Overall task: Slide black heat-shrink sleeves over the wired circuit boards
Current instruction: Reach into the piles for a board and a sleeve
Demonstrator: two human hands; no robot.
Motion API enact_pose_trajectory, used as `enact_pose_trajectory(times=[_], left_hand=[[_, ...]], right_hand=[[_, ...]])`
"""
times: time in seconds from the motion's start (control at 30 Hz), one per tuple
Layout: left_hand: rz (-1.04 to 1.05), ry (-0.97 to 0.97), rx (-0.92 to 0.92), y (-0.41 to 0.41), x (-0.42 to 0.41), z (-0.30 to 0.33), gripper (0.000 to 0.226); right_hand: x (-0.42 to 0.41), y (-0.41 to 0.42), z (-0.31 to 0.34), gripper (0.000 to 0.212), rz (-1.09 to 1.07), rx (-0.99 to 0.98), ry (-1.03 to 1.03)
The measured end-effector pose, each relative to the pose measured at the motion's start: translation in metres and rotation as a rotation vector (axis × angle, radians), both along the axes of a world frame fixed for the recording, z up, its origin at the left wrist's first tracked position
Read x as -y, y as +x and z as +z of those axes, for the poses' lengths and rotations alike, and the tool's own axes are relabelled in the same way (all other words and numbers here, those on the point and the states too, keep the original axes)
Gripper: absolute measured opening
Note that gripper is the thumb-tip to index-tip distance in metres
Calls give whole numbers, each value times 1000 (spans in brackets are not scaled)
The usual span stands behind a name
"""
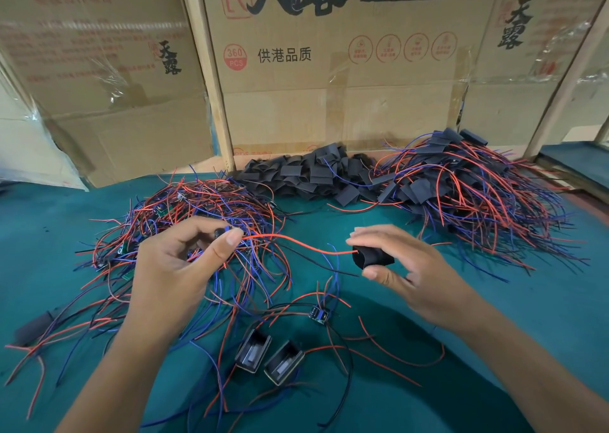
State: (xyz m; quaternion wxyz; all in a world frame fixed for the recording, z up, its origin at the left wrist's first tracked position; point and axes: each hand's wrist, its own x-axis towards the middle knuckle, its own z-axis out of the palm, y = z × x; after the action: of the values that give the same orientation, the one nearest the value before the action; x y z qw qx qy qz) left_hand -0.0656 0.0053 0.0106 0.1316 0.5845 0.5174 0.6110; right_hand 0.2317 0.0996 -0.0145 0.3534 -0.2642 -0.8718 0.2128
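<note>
Above green mat: hands (171, 261) hold board, sleeve (372, 257).

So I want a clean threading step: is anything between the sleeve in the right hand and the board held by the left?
Nothing visible blocks it. Only the board's own red wire spans the gap, its tip at the mouth of the sleeve pinched by the right hand. The left hand holds the board.
</note>
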Motion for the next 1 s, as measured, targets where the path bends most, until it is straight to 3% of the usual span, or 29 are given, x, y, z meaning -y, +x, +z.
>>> enact_pose_trajectory(times=[0.5,0.73,1.0], left_hand=[[30,-11,2,1,2,2,18],[31,-22,42,2,1,2,31],[39,-33,26,7,0,1,28]], right_hand=[[4,-1,5,36,36,57,64],[7,-3,5,38,46,43,66],[15,-13,1,39,-87,18,133]])
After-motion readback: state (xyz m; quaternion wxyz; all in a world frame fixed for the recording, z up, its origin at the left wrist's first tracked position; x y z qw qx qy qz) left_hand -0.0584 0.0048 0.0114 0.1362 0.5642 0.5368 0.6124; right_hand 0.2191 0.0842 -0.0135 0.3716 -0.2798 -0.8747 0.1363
